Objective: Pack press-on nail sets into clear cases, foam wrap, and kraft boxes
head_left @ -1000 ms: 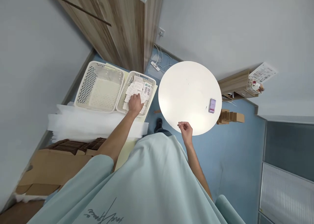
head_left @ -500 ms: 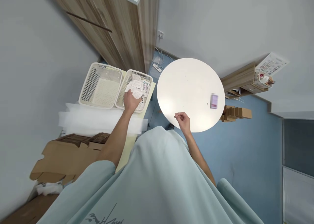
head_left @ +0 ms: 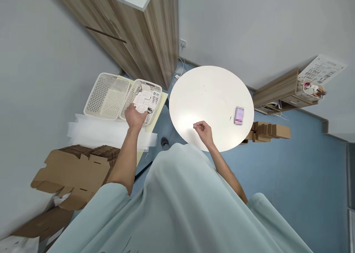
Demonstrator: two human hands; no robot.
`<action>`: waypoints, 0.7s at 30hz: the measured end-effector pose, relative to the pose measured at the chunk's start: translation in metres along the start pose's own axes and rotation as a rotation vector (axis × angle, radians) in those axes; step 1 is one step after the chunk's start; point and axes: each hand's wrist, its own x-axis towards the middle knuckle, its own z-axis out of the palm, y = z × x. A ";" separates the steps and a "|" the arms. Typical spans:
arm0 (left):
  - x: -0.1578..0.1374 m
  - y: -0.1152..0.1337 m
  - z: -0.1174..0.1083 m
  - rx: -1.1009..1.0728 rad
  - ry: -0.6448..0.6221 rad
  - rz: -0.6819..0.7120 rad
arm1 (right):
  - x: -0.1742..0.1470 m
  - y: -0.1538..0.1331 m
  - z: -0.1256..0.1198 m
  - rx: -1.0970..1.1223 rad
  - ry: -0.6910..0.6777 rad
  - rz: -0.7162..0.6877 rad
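My left hand (head_left: 135,117) reaches over the near side of the right-hand white plastic basket (head_left: 158,86). Its thumb is spread away from its fingers. Under and beyond the fingertips lie white paper slips or cards (head_left: 143,98), and packs with small printed pictures (head_left: 155,96) sit along the basket's right side. A small dark item (head_left: 150,110) shows by the thumb. Over the near edge of the round white table (head_left: 210,94), my right hand (head_left: 204,132) is closed in a loose pinch, with nothing visible in it.
Left of the filled basket stands another white basket (head_left: 90,98). White foam sheets (head_left: 94,131) and flattened cardboard boxes (head_left: 74,171) lie nearer me. A blurred purple item (head_left: 239,116) rests on the table. Brown boxes (head_left: 270,130) and a wooden shelf (head_left: 277,86) stand to the right.
The view has shifted, so the baskets and table appear further left. My left hand has drawn back slightly toward the basket's near side. My right hand keeps its pinch over the table.
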 end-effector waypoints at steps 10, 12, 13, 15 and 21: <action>-0.006 0.024 -0.006 -0.167 -0.075 -0.018 | 0.007 0.005 -0.004 0.016 0.006 0.017; -0.005 0.030 -0.008 -0.274 -0.101 -0.018 | 0.010 0.001 0.004 0.012 0.008 0.009; -0.006 0.034 -0.009 -0.357 -0.128 -0.028 | 0.011 -0.002 0.008 0.006 0.012 0.001; -0.012 0.043 -0.009 -0.580 -0.234 -0.060 | 0.014 -0.007 0.016 -0.008 0.022 -0.019; -0.056 0.079 -0.001 -1.239 -0.836 -0.223 | 0.018 -0.029 0.034 -0.103 0.028 -0.180</action>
